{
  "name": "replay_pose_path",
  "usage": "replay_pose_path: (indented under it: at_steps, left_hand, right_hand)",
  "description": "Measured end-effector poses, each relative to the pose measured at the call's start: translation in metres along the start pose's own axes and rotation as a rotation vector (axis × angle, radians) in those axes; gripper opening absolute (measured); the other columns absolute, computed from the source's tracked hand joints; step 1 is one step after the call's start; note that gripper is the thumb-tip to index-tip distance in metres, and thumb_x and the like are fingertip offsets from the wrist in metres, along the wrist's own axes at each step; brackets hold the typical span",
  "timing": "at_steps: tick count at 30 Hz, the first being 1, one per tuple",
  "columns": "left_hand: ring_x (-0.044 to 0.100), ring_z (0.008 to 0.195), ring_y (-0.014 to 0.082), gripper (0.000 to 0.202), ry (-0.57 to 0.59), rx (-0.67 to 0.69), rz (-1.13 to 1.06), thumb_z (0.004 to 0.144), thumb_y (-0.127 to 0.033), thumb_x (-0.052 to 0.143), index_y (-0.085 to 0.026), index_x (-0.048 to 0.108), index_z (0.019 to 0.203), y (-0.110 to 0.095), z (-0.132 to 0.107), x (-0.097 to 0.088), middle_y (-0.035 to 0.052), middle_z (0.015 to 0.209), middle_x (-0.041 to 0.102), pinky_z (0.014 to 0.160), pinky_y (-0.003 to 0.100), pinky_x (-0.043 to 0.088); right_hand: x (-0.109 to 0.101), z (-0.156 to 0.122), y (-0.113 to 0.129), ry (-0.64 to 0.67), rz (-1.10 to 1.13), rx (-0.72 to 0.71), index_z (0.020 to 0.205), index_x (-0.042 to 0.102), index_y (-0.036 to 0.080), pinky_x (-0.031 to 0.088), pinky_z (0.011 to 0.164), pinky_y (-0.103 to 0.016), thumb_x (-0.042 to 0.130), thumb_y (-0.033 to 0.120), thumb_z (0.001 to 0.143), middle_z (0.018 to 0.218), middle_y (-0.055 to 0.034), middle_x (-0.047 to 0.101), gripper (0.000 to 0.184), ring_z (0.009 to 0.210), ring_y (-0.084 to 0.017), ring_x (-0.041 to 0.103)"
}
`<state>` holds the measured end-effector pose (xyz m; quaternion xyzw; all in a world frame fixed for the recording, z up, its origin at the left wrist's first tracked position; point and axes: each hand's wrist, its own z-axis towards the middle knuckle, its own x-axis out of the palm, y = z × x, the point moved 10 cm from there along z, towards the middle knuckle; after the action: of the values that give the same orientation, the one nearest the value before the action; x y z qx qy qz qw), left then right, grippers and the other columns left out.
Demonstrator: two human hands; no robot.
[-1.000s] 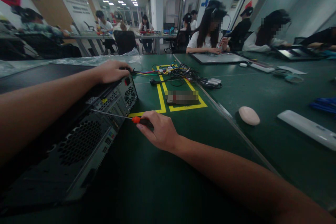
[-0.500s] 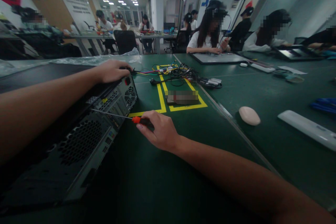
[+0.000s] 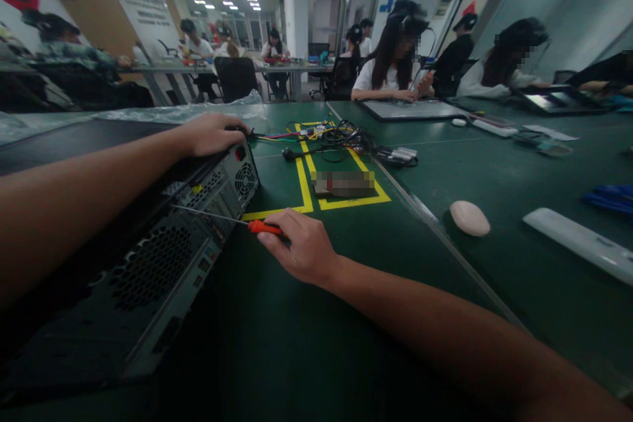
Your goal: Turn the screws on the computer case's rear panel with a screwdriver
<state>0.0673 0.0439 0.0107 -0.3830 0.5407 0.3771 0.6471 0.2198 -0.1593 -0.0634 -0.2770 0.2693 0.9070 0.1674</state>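
A desktop computer case (image 3: 198, 264) lies on the left, its rear panel with vent holes and ports towards me. My left hand (image 3: 213, 134) rests on its top at the far rear corner, fingers stretched out over the edge and the fingertips partly hidden. In my right hand (image 3: 305, 245) is a screwdriver (image 3: 264, 227) with an orange handle, gripped between thumb and fingers. Its long thin shaft points left, and the tip meets the rear panel near the upper edge, close to a yellow sticker (image 3: 196, 189). Whether the tip sits in a screw is too small to tell.
Tangled cables (image 3: 346, 136) lie beyond the case. A blurred-out box (image 3: 342, 184) sits inside yellow tape on the green table (image 3: 410, 264). To the right are a pale mouse (image 3: 469, 218) and a long white object (image 3: 583, 241). Several people work farther back.
The screwdriver has turned about its shaft: its handle now shows more orange where black showed before. My right fingers have shifted slightly. My left hand and the computer case stay where they were.
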Motion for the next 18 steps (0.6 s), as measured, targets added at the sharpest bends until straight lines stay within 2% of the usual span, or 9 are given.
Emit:
replay_pose_path:
  at_steps: [3, 6, 12, 18]
  left_hand:
    - [0.062, 0.114, 0.0292, 0.065, 0.000, 0.007, 0.002, 0.085, -0.048, 0.037, -0.014, 0.068, 0.131, 0.0004, 0.0008, 0.0000, 0.0124, 0.128, 0.069, 0.105, 0.042, 0.044]
    - [0.062, 0.115, 0.0308, 0.065, 0.004, 0.008, -0.001, 0.085, -0.049, 0.038, -0.014, 0.069, 0.131, 0.0011, 0.0016, 0.0000, 0.0135, 0.128, 0.069, 0.105, 0.043, 0.044]
    - [0.062, 0.114, 0.0305, 0.066, 0.014, 0.015, -0.009, 0.084, -0.048, 0.038, -0.012, 0.068, 0.131, -0.0009, 0.0012, -0.0001, 0.0138, 0.127, 0.069, 0.105, 0.042, 0.045]
    - [0.062, 0.114, 0.0299, 0.065, 0.011, -0.014, 0.008, 0.085, -0.047, 0.037, -0.014, 0.068, 0.131, 0.0004, 0.0006, -0.0004, 0.0121, 0.126, 0.069, 0.106, 0.043, 0.044]
  right_hand:
    - [-0.0007, -0.0012, 0.0011, -0.020, 0.014, -0.011, 0.115, 0.063, 0.017, 0.051, 0.076, -0.031, 0.045, 0.048, 0.106, 0.103, -0.0079, 0.075, 0.037, 0.089, -0.018, 0.070]
    - [0.0002, -0.0029, 0.0002, -0.019, 0.013, -0.007, 0.121, 0.058, 0.019, 0.052, 0.075, -0.031, 0.052, 0.053, 0.101, 0.105, -0.0074, 0.074, 0.040, 0.089, -0.018, 0.070]
    - [0.0027, -0.0039, 0.0019, -0.005, 0.009, -0.050, 0.118, 0.057, 0.019, 0.053, 0.077, -0.031, 0.053, 0.035, 0.103, 0.108, -0.0082, 0.073, 0.023, 0.090, -0.018, 0.070]
    - [0.0054, -0.0034, -0.0011, 0.020, 0.008, -0.024, 0.120, 0.057, 0.020, 0.053, 0.079, -0.032, 0.052, 0.036, 0.103, 0.109, -0.0079, 0.073, 0.023, 0.093, -0.018, 0.070]
